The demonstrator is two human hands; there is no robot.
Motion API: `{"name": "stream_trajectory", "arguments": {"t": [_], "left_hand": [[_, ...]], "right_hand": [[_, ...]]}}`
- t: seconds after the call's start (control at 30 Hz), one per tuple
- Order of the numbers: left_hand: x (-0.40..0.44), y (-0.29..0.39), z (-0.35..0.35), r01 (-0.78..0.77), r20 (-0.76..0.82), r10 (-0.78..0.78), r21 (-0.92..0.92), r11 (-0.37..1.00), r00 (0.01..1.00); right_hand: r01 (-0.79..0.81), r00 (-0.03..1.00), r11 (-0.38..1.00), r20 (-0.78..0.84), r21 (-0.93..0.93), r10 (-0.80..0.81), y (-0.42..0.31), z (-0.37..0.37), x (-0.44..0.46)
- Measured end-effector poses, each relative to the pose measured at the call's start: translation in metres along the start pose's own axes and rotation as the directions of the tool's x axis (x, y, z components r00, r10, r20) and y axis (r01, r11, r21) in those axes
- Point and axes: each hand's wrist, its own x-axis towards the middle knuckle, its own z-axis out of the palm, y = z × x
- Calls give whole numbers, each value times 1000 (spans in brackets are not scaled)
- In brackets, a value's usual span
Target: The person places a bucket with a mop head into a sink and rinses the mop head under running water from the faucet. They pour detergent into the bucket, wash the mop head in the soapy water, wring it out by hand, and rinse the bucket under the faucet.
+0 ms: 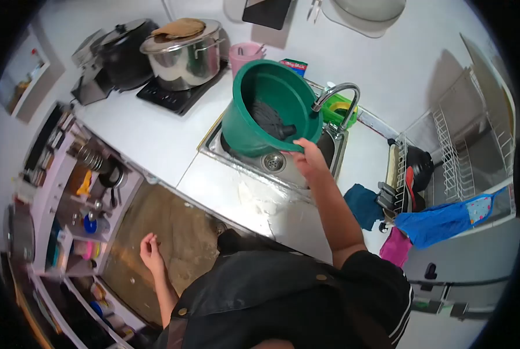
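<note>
A large green bucket (245, 125) stands tilted in the metal sink (213, 144), under the curved faucet (347, 87). My right hand (308, 157) grips the bucket's near rim. Inside the bucket lies a dark grey mop head (269, 119) with a black socket. Beside the bucket the sink drain (273, 162) shows. My left hand (150, 251) hangs over the floor at the lower left, away from the counter, its fingers loosely curled and apart with nothing in them.
A steel pot (184, 64) sits on a black cooktop (149, 96), next to a black pot (126, 58). A pink cup (245, 53) is behind the bucket. To the right are a dish rack (446, 157), a dark teal cloth (362, 206) and a blue towel (446, 224).
</note>
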Motion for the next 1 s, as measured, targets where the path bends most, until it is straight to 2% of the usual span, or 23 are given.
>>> {"name": "stream_trajectory", "arguments": {"t": [0.03,0.1,0.13,0.17,0.2,0.23,0.3,0.33,0.37,0.43,0.47,0.5,0.57,0.6,0.63,0.7,0.73,0.77,0.8,0.83,0.9,0.97,1.0], "left_hand": [[31,19,25,-71,102,71,1,997,992],[87,54,73,-157,291,158,-26,987,944],[113,66,96,-175,370,182,-53,983,911],[133,78,122,-136,422,163,-95,986,892],[152,92,147,-178,496,228,-147,973,838],[167,104,170,-214,559,291,-201,956,776],[185,124,212,-176,650,287,-232,957,704],[190,129,230,-153,710,284,-244,958,644],[191,131,245,-135,727,276,-247,960,629],[190,134,268,-113,779,306,-293,949,547],[185,130,275,-91,783,312,-314,945,538],[177,131,281,-34,801,301,-332,943,517],[156,125,290,16,816,257,-310,951,518],[146,120,294,43,835,250,-310,950,489],[135,120,297,49,852,225,-280,959,473],[115,130,301,69,871,195,-252,965,450],[109,132,301,61,871,189,-242,968,453],[106,134,303,43,891,196,-233,972,410],[105,136,306,23,910,202,-226,974,363],[106,138,308,17,910,200,-221,975,362],[110,143,315,-61,920,225,-217,974,321],[113,144,331,-60,938,156,-145,988,310],[112,143,340,-56,952,85,-72,996,295]], "right_hand": [[27,999,1000,-32,8,-27,-4,-10,3],[71,947,985,-299,-156,-116,-5,-27,6],[91,932,984,-334,-154,-139,-8,-31,5],[32,939,963,-322,-268,-121,-12,-32,5],[-28,945,925,-311,-380,-99,-17,-31,7],[-14,934,925,-336,-379,-124,-18,-33,10],[-162,876,885,-476,-436,-74,-12,-46,13],[-196,839,851,-532,-487,-112,-6,-54,14],[-199,824,855,-554,-480,-120,-4,-65,13],[-252,900,852,-435,-460,31,-7,-79,7],[-389,860,772,-500,-502,108,-17,-88,6],[-385,858,776,-504,-500,101,-29,-88,13],[-570,785,412,-619,-710,18,-54,-93,33],[-476,811,242,-528,-846,-250,-61,-119,61],[-391,802,31,-357,-920,-478,-62,-158,99],[-32,747,472,-335,-881,-574,-42,-200,164],[-31,753,480,-336,-877,-566,-40,-183,159],[-45,878,842,-424,-537,-223,-48,-166,153],[-161,940,984,-315,-76,130,-56,-145,145],[-162,941,984,-310,-69,133,-57,-128,138],[-137,895,983,-441,-118,72,-52,-108,128],[-113,926,974,-376,-198,31,-56,-136,145],[-96,849,716,-432,-691,-304,-61,-130,137]]}}
